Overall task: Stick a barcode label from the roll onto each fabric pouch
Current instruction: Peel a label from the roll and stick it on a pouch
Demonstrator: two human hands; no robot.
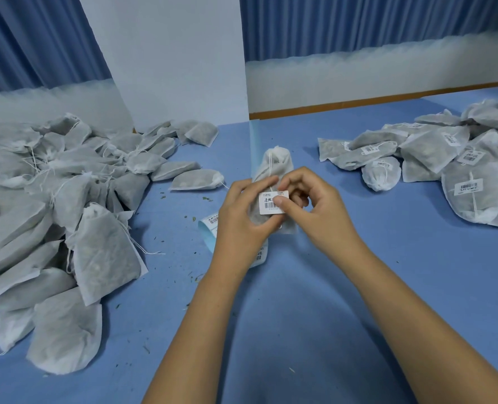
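A grey fabric pouch with a drawstring is held upright over the blue table, near the middle of the view. My left hand grips its left side, fingers curled round it. On its front sits a white barcode label, and my right hand pinches the label's right edge with the thumb on top. The label roll lies on the table under my left hand, mostly hidden.
A large heap of unlabelled pouches covers the left of the table. A pile of labelled pouches lies at the right. Dry herb crumbs are scattered near the roll. A white board stands at the back.
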